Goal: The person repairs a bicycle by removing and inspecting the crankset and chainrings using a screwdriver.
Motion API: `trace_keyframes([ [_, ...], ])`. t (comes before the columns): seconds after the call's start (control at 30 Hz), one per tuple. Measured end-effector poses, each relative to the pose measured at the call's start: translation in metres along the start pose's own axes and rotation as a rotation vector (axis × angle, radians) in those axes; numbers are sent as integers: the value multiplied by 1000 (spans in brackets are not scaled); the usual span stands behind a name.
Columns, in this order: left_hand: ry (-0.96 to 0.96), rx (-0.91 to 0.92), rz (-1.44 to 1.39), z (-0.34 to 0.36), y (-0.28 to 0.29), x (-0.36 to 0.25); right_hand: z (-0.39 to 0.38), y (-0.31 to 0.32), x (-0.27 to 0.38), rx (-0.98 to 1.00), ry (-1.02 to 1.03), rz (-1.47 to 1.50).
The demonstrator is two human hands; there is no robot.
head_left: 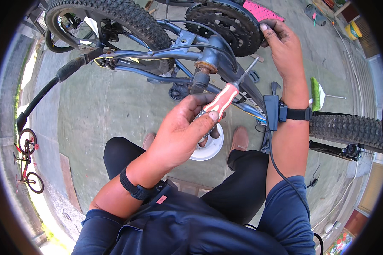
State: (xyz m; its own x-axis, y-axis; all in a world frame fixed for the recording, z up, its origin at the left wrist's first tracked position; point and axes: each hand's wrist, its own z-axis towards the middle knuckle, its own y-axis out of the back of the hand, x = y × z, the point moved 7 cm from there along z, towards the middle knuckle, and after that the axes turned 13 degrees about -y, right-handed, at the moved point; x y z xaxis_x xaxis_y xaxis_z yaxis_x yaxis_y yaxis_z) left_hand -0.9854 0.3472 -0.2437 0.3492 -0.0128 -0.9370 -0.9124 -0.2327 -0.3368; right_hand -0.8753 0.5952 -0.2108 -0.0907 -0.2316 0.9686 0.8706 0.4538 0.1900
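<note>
My left hand (178, 123) is closed around a screwdriver (223, 98) with a red handle and white stripes; its shaft points up and right. A grey, textured piece also shows under those fingers, too covered to name. At the upper right, my right hand (283, 46) pinches the rim of the dark chainring (230, 32), thumb on the near side and fingers partly hidden behind it. Between the hands lies the blue-grey bicycle frame (187, 40). A rusty ring (206, 66) rims its bottom bracket, and a dark cylindrical part sticks out toward me.
A white bowl (208, 148) stands on the floor below my left hand. Knobbly tyres (144, 21) are at upper left and right. A loose pedal (254, 76), an adjustable wrench (275, 88) and a green broom (317, 93) lie to the right. A red bicycle (27, 159) is far left.
</note>
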Motion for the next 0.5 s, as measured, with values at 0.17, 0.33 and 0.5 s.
trace_keyframes([
  [0.17,55,86,65,-25,27,26,-4,0,0,-25,-3,-29],
  [0.33,193,97,101,-52,60,57,-15,5,8,-108,16,-55],
  [0.5,317,69,112,-73,87,78,-31,32,7,-90,-65,-270],
])
